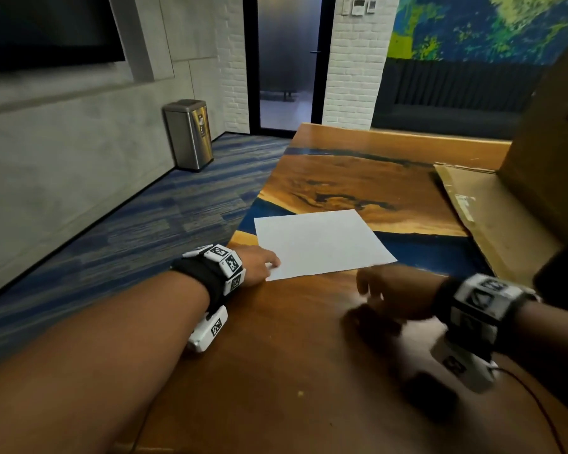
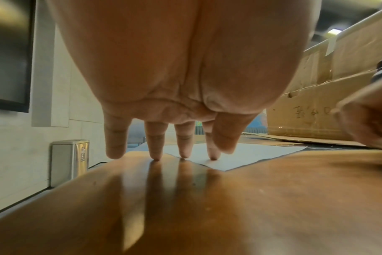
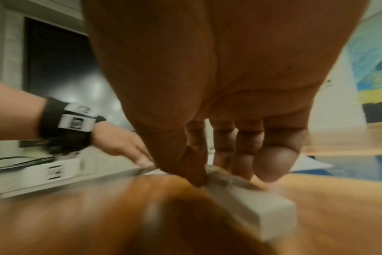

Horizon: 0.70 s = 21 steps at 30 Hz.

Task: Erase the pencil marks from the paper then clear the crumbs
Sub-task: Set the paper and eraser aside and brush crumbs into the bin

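A white sheet of paper (image 1: pixel 318 244) lies flat near the left edge of the wooden table (image 1: pixel 276 371). I can make out no pencil marks on it. My left hand (image 1: pixel 259 262) has straight fingers. In the left wrist view its fingertips (image 2: pixel 214 156) press on the paper's (image 2: pixel 251 155) near left corner and on the wood beside it. My right hand (image 1: pixel 384 290) is blurred, just below the paper's near edge. In the right wrist view it (image 3: pixel 218 169) pinches the far end of a white block eraser (image 3: pixel 257 201) between thumb and fingers, low over the table.
A flattened cardboard flap (image 1: pixel 492 217) and a tall cardboard box (image 1: pixel 545 142) stand at the table's right. A steel bin (image 1: pixel 189 136) stands on the carpet to the left. A tiny pale speck (image 1: pixel 300 393) lies on the near wood. A thin cable (image 1: pixel 535 398) trails from my right wrist.
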{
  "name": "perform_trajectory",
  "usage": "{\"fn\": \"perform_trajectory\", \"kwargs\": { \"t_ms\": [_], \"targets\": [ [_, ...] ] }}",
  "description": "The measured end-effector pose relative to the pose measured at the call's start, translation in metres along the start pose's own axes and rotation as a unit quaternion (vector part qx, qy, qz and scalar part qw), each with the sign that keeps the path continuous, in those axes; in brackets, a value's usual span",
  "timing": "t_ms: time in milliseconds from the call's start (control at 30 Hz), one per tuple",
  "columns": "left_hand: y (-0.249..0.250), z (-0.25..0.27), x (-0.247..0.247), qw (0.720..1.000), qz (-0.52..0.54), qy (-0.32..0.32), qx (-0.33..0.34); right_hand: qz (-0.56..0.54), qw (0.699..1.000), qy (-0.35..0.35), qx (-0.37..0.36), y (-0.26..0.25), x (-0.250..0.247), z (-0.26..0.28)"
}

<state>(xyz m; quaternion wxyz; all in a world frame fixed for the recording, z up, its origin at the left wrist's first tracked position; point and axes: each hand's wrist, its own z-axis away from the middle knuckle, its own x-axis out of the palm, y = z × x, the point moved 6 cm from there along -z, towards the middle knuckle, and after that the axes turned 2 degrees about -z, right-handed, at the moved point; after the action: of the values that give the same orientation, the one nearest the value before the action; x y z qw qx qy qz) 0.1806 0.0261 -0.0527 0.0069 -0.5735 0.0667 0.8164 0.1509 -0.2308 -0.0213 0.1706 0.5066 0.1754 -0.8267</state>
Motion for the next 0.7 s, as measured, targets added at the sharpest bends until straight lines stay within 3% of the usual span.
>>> {"fn": "perform_trajectory", "kwargs": {
  "t_ms": [133,233,300,433,467,567,633,700],
  "targets": [
    [-0.014,-0.002,0.000,0.999,0.024,0.009,-0.030,0.011,0.993,0.115,0.022,0.018,-0.036,-0.064],
    [-0.025,0.012,0.004,0.998,0.008,0.007,-0.056,0.006,0.989,0.138,0.051,0.028,-0.039,-0.086],
    [-0.028,0.028,0.008,0.998,-0.022,-0.007,-0.066,0.009,0.990,0.131,0.050,0.026,-0.034,-0.089],
    [-0.025,0.064,0.019,0.995,-0.039,-0.059,-0.071,-0.015,0.978,0.205,-0.029,-0.008,-0.029,-0.055],
    [-0.023,0.072,0.024,0.994,-0.036,-0.073,-0.066,-0.012,0.981,0.185,-0.052,-0.020,-0.024,-0.044],
    [-0.004,0.100,0.041,0.992,-0.038,-0.120,-0.030,0.064,0.996,0.019,-0.052,-0.041,0.018,-0.012],
    [0.019,0.124,0.048,0.987,-0.047,-0.151,0.023,0.088,0.995,-0.044,-0.032,-0.049,0.049,0.008],
    [0.041,0.147,0.049,0.979,-0.038,-0.171,0.102,0.074,0.991,-0.082,-0.077,-0.067,0.070,0.034]
  ]
}}
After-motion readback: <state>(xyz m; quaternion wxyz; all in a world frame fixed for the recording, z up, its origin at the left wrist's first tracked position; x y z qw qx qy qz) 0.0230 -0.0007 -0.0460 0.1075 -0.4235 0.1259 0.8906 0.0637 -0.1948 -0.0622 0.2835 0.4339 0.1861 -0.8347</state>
